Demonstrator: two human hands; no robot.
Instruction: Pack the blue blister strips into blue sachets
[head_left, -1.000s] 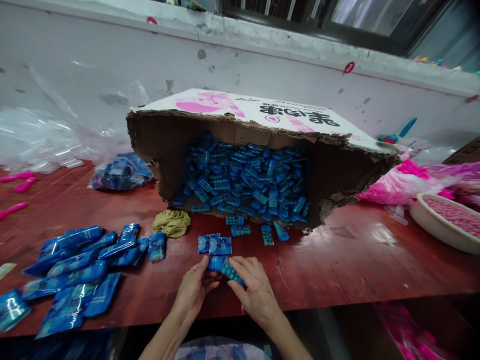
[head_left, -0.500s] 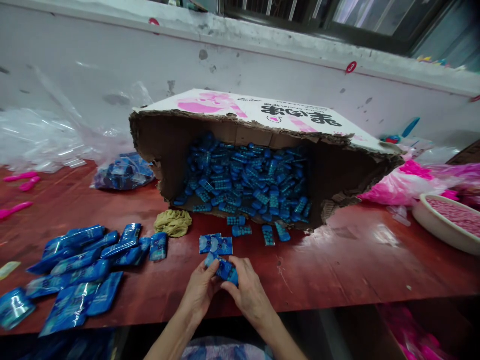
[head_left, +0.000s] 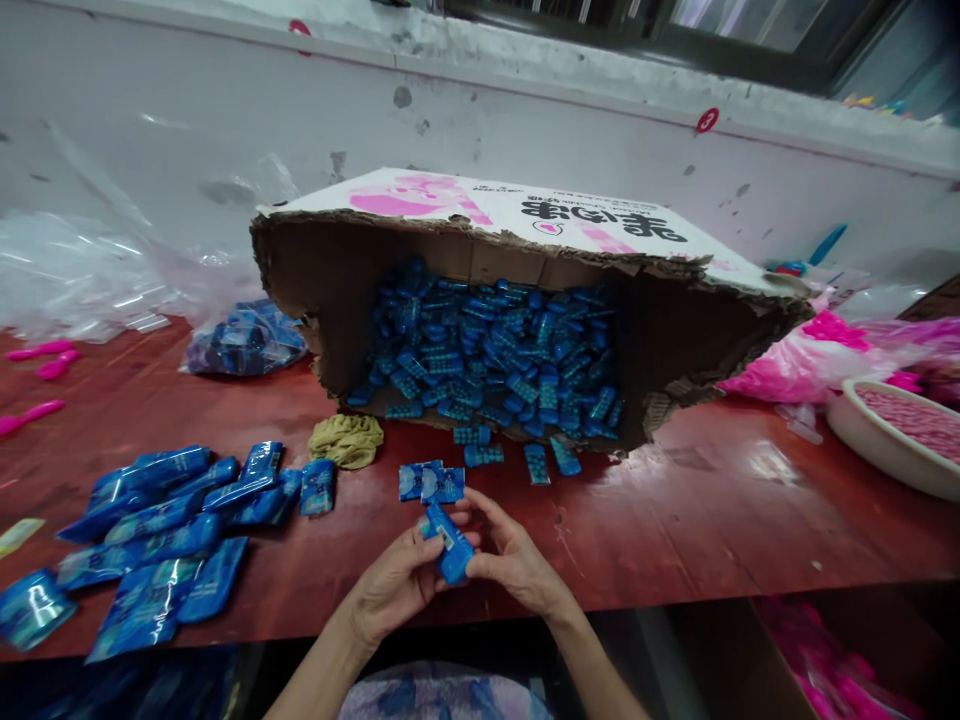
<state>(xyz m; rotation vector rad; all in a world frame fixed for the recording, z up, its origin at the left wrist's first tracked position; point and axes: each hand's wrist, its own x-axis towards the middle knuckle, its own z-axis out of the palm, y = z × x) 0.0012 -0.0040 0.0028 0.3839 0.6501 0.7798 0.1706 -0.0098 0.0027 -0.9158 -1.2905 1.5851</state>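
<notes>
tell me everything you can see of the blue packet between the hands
The blue packet is small, oblong and glossy, apparently plastic, with a pale printed patch on its visible face. It is held at a slant, upper end toward the left, above the red table. The left hand grips it, thumb on its face; the right hand's thumb appears to touch its lower right edge.

Red tbl [head_left: 637,540]: blue pkts [head_left: 176,542] L, ylw wad [head_left: 345,441], cardbd box [head_left: 499,208] ctr, bowl [head_left: 874,440] R.
</notes>
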